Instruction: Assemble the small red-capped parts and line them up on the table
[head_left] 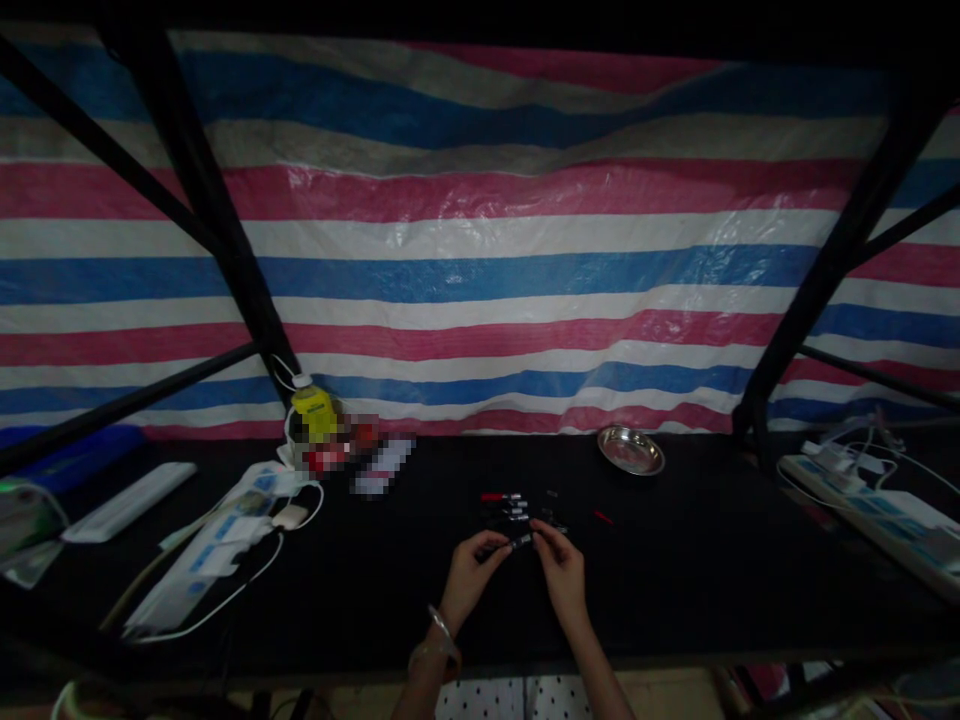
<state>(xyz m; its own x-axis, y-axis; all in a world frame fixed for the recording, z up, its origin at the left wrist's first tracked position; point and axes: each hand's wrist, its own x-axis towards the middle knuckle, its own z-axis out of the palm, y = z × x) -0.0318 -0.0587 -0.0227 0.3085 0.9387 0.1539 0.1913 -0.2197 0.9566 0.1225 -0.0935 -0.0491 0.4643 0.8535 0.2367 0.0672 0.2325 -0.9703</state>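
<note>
Between my two hands is a slim dark pen-like piece with a silver section (520, 542), held just above the black table. My left hand (472, 575) pinches its left end between thumb and fingers, and a bangle sits on that wrist. My right hand (561, 572) closes its fingertips on the other end. Just beyond my fingers lie a red and silver pen-like piece (500, 497) and a few dark and silver ones (516, 516) in a row. Small parts (552, 510), too dim to name, are scattered right of them. A thin red piece (604, 517) lies farther right.
A round metal dish (631, 451) stands at the back of the black table (675, 590). Power strips with cables (214, 550) run along the left, near a yellow-labelled bottle (315, 412). Another power strip (877, 500) lies right. Black frame bars and a striped sheet (525, 270) enclose the table.
</note>
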